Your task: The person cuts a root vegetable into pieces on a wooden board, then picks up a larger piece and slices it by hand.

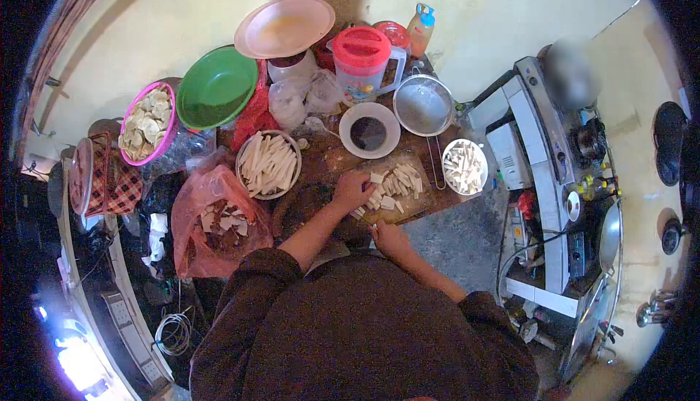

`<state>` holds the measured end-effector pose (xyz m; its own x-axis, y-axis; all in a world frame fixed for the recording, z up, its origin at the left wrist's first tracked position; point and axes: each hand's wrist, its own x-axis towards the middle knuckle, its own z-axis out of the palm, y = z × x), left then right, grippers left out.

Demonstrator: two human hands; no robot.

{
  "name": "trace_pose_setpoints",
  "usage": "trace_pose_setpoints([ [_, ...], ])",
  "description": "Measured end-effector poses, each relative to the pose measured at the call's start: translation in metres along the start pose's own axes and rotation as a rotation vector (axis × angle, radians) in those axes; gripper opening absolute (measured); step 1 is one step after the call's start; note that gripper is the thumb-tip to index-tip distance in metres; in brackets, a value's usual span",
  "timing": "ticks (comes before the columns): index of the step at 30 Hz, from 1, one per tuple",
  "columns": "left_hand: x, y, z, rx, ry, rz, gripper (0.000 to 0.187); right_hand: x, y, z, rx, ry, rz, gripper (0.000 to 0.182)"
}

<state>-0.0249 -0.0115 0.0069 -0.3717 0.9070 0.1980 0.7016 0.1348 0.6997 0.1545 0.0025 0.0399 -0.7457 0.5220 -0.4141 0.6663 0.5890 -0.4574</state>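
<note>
Left hand (354, 189): curled over pale cut pieces (402, 183) on board (405, 213); grip cannot be told. Right hand (391, 240): closed narrow beside board, item held indistinct.

The person wears a dark brown top (its long sleeves (266, 273) look loose).

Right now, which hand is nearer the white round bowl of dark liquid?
The left hand, just below the bowl in view; the right hand is lower and farther right.
</note>
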Motion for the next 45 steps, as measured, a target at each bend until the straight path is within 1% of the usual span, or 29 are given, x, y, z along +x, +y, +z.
trace_pose_setpoints([
  [2,0.002,0.001,0.0,0.029,-0.041,-0.029,0.024,0.003,0.003,0.002,0.005,-0.006,-0.007,0.035],
  [6,0.003,0.004,-0.003,-0.001,-0.063,-0.055,0.025,0.002,0.001,-0.004,-0.011,-0.009,0.007,0.034],
  [9,0.002,0.003,-0.001,0.003,-0.061,-0.075,0.026,0.001,-0.001,-0.007,-0.005,0.035,-0.057,0.034],
  [11,0.004,0.0,0.0,0.006,-0.03,-0.028,0.026,0.002,-0.006,-0.013,0.006,-0.004,-0.008,0.034],
  [15,0.004,0.0,0.0,0.01,-0.04,-0.049,0.025,0.006,0.003,-0.003,-0.004,0.005,-0.041,0.034],
  [17,0.005,-0.006,0.004,-0.043,-0.09,-0.052,0.026,0.007,0.005,-0.002,0.03,0.005,-0.049,0.034],
  [20,0.006,0.001,-0.002,0.007,-0.074,-0.054,0.027,0.007,0.005,-0.001,0.054,-0.01,-0.034,0.034],
  [24,0.004,0.0,0.001,-0.027,-0.05,-0.07,0.029,0.013,0.015,0.015,0.018,-0.035,-0.019,0.035],
  [27,0.004,-0.003,0.003,0.008,-0.091,-0.064,0.024,0.014,0.014,0.018,0.027,-0.066,0.023,0.035],
  [30,0.004,-0.003,0.003,0.005,-0.056,-0.034,0.022,0.012,0.013,0.018,0.01,-0.063,0.019,0.035],
  [32,0.005,-0.006,0.006,-0.011,-0.007,0.033,0.026,0.011,0.008,0.012,0.018,-0.075,0.007,0.036],
  [33,0.005,-0.006,0.006,-0.012,-0.009,0.034,0.026,0.011,0.008,0.013,0.019,-0.074,0.009,0.036],
  [35,0.004,-0.003,0.005,0.005,0.046,0.1,0.024,0.012,0.007,0.015,0.028,-0.121,0.052,0.036],
  [39,0.002,-0.001,0.003,-0.002,0.002,0.045,0.024,0.007,0.003,0.011,0.033,-0.086,0.013,0.036],
  [41,0.003,-0.002,0.006,0.001,0.129,0.084,0.024,0.008,0.006,0.013,0.001,-0.081,0.002,0.035],
  [42,0.003,-0.005,0.008,0.004,0.131,0.091,0.024,0.008,0.006,0.012,0.003,-0.073,0.0,0.035],
  [44,0.0,-0.011,0.01,-0.102,0.101,0.021,0.024,0.004,0.005,0.013,-0.01,-0.067,-0.046,0.029],
  [45,-0.001,-0.009,0.006,-0.097,0.103,0.025,0.024,0.002,0.003,0.011,-0.008,-0.063,-0.05,0.029],
])
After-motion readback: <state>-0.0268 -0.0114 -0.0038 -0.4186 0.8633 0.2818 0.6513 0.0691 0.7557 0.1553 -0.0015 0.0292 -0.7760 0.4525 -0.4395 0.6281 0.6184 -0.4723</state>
